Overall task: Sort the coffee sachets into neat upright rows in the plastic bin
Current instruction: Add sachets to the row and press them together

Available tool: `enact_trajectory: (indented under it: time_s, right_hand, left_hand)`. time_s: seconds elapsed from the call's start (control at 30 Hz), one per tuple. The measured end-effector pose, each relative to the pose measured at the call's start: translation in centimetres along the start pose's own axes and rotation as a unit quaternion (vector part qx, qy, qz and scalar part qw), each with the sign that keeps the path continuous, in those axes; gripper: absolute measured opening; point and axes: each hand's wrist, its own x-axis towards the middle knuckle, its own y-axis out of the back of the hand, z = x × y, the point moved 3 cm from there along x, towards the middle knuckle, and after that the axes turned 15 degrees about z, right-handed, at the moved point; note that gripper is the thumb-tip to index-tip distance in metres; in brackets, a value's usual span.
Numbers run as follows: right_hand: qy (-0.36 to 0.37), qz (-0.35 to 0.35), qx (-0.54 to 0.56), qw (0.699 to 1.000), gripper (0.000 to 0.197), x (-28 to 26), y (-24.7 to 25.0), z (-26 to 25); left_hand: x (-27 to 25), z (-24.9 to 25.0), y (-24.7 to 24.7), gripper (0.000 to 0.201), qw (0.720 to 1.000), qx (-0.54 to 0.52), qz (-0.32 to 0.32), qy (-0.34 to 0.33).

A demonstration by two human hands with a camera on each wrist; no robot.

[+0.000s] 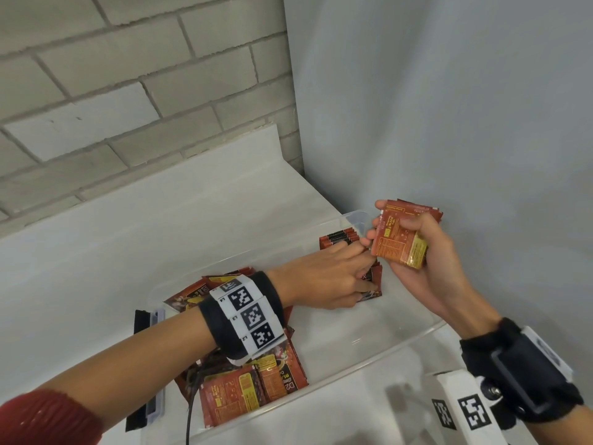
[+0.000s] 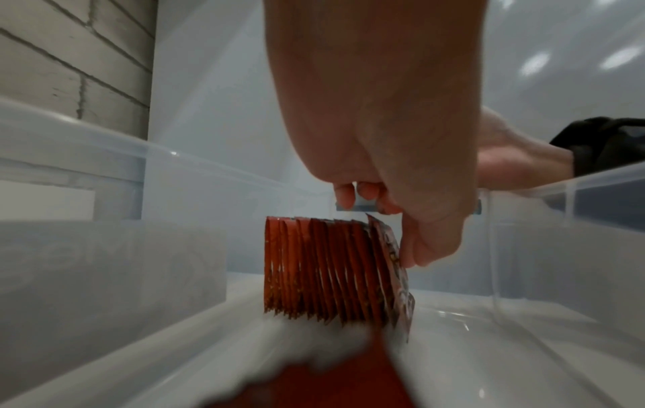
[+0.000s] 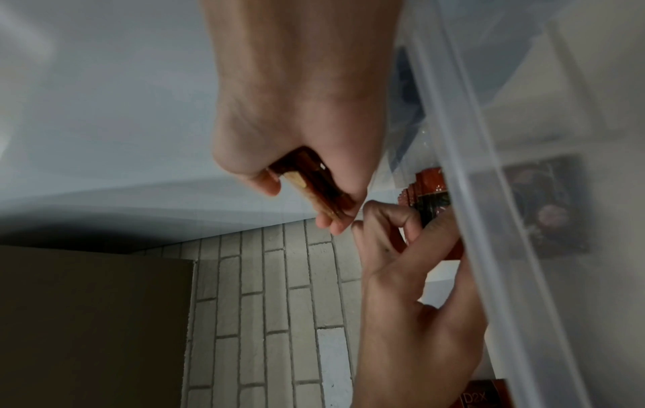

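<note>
A clear plastic bin (image 1: 388, 346) sits on a white counter. At its far right end stands an upright row of red coffee sachets (image 1: 338, 237) (image 2: 324, 270). My left hand (image 1: 359, 261) (image 2: 384, 220) reaches over this row. Its thumb presses the front sachet (image 1: 372, 284) (image 2: 394, 270) against the row, and its fingers curl over the top. My right hand (image 1: 401, 239) (image 3: 307, 198) hovers above the bin's far right corner and grips a small stack of sachets (image 1: 398, 245) (image 3: 314, 190). Loose sachets (image 1: 250, 383) lie piled at the bin's near left end, partly hidden under my left wrist.
A brick wall stands behind the counter (image 1: 160, 226) and a plain grey wall (image 1: 449, 107) runs along the right. A black latch (image 1: 142, 319) sits on the bin's left end. A dark cable (image 1: 191, 403) hangs from my left wrist over the pile.
</note>
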Motion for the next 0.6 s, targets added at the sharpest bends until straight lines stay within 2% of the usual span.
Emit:
enact_trajectory:
  time_s: [0.17,0.33,0.43,0.53,0.6]
  right_hand:
    - [-0.006,0.015,-0.037,0.999,0.03,-0.1,-0.1,-0.1]
    - [0.008,0.028,-0.051,0.998,0.026,0.0,-0.1,-0.1]
    - [0.019,0.028,-0.062,0.997,0.024,0.0,-0.1,-0.1]
    - [0.023,0.016,-0.074,0.997,0.029,-0.1,-0.2,0.0]
    - [0.026,0.007,-0.086,0.996,0.035,-0.2,-0.4,0.0]
  left_hand:
    - [-0.2,-0.2,-0.1,0.023,0.998,-0.056,-0.002,0.02]
    - [-0.3,-1.0,0.4,0.027,0.989,-0.113,-0.01,0.091]
    - [-0.7,-2.2,1.7,0.027,0.972,-0.157,0.002,0.175]
    - [-1.2,-3.3,3.7,0.019,0.936,-0.204,0.037,0.283]
    - [-1.3,-3.6,4.9,0.015,0.913,-0.231,0.066,0.331]
